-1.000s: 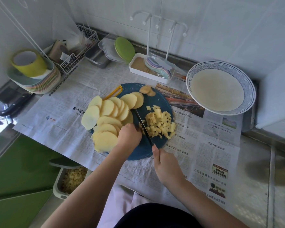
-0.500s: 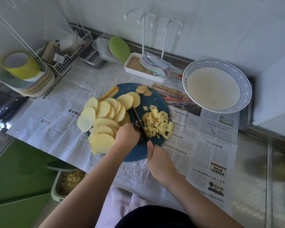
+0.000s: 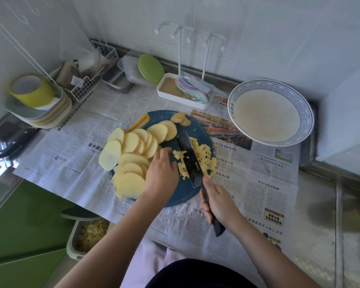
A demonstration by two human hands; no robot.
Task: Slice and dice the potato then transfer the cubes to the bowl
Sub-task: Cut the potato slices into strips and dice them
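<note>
A round dark blue cutting board point(image 3: 181, 192) lies on newspaper. Pale potato slices point(image 3: 131, 156) are fanned over its left half. A heap of small potato cubes point(image 3: 204, 161) sits on its right half. My right hand point(image 3: 218, 202) grips the dark handle of a knife point(image 3: 190, 157), whose broad blade is tilted and lies across the cubes. Left of the blade, my left hand point(image 3: 162, 175) rests on the board with fingers at the cubes. A wide blue-rimmed bowl point(image 3: 235, 104) stands at the back right.
Stacked plates with a yellow-green cup point(image 3: 32, 92) sit far left, beside a wire basket point(image 3: 92, 80). A white rack tray point(image 3: 185, 90) and green lids point(image 3: 151, 68) line the back wall. A bin of scraps point(image 3: 87, 235) stands below the counter edge.
The knife blade has turned from edge-down to a tilted, flat-showing position over the cubes. My left hand has shifted right toward the cubes.
</note>
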